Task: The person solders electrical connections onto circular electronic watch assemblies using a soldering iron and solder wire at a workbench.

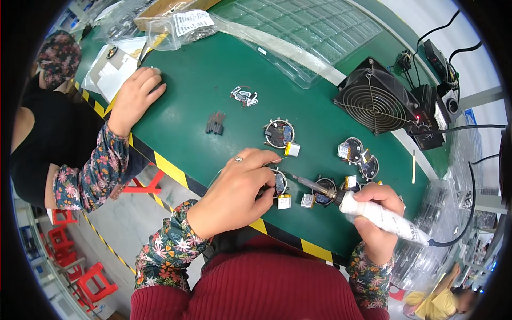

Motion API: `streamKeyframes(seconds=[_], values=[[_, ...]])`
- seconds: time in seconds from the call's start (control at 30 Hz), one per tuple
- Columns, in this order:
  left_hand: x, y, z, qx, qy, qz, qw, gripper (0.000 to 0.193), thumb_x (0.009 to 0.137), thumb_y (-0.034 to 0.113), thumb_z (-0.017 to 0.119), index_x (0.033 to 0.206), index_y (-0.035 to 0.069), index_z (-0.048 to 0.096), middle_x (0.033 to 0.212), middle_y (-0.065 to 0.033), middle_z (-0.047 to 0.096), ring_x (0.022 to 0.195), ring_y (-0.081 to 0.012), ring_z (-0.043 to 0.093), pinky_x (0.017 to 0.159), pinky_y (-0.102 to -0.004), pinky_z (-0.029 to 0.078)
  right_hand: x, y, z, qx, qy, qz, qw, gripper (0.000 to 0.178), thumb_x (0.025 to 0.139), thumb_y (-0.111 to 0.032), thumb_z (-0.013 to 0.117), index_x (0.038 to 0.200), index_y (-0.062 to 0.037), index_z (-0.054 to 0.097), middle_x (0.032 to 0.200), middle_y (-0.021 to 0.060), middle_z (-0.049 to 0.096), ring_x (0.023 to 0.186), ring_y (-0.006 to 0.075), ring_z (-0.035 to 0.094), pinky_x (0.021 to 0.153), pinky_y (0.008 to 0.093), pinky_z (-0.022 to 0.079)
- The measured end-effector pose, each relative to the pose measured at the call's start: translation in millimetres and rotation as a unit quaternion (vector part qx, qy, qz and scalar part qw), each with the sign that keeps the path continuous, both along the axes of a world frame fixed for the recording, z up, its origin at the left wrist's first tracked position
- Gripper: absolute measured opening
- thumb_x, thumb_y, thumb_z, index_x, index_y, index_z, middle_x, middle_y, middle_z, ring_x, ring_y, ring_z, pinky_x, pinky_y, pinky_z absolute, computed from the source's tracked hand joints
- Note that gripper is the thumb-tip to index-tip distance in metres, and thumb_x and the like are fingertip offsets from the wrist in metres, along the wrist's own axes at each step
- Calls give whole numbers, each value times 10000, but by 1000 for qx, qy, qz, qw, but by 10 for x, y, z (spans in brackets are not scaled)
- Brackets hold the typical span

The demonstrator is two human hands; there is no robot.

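Observation:
My right hand (376, 213) grips a soldering iron (386, 220) by its white-wrapped handle. The iron's tip points left at a round circuit board (280, 183) in a metal ring. My left hand (241, 186) is closed beside that board, partly covering it. A thin solder wire (215, 178) runs into the left hand and shows again near its fingertips. A small silver battery (284, 201) with yellow tape lies at the board's near edge. Another ringed board (279, 133) lies just beyond, its battery (292, 149) next to it.
More ringed boards (352, 150) with batteries lie on the green table (181, 101) to the right. Small white parts (245, 96) and black parts (215, 124) sit in piles. A fan (373, 98) stands at the right back. A co-worker's hand (137, 96) rests at the left.

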State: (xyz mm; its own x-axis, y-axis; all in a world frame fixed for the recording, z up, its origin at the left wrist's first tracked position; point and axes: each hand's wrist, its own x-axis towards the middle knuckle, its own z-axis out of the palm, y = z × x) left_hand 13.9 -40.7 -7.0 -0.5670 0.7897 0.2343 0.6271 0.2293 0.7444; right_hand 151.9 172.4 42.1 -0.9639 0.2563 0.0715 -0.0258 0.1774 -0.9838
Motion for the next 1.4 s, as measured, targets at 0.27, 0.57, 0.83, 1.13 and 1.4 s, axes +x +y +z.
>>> streamKeyframes(seconds=[0.27, 0.57, 0.83, 1.13, 1.4], values=[[19, 31, 5, 1, 4, 21, 1000, 34, 666, -6, 595, 679, -12, 564, 1064, -153, 555, 955, -321, 524, 797, -393, 447, -31, -24, -35, 28, 15, 22, 999, 300, 649, -62, 661, 938, -14, 596, 831, 62, 603, 678, 113, 526, 610, 227, 411], [48, 55, -20, 12, -15, 62, 998, 79, 633, -15, 616, 674, 2, 551, 1030, -139, 590, 922, -318, 552, 773, -371, 460, -83, -52, -38, 58, 6, 62, 996, 286, 654, -85, 684, 916, -6, 602, 878, 92, 636, 714, 161, 593, 622, 261, 450], [51, 60, -42, 18, -2, 73, 997, 89, 624, -17, 621, 671, 8, 550, 1001, -133, 603, 901, -313, 565, 740, -361, 473, -173, -109, 60, 122, 5, 96, 988, 275, 656, -89, 689, 914, -32, 611, 837, 96, 651, 686, 205, 614, 627, 285, 470], [46, 62, -77, 32, 12, 75, 997, 100, 619, -23, 624, 676, 9, 549, 1001, -140, 604, 892, -311, 573, 743, -361, 477, -223, -145, 79, 136, -8, 114, 984, 278, 644, -67, 687, 911, -42, 615, 791, 90, 638, 644, 188, 603, 583, 269, 457], [64, 61, -82, 40, -5, 85, 996, 104, 616, -30, 623, 668, 10, 542, 988, -136, 607, 886, -307, 573, 742, -357, 477, -251, -144, 82, 151, -8, 134, 979, 272, 651, -70, 680, 915, -45, 620, 759, 80, 623, 619, 183, 582, 567, 270, 443]])
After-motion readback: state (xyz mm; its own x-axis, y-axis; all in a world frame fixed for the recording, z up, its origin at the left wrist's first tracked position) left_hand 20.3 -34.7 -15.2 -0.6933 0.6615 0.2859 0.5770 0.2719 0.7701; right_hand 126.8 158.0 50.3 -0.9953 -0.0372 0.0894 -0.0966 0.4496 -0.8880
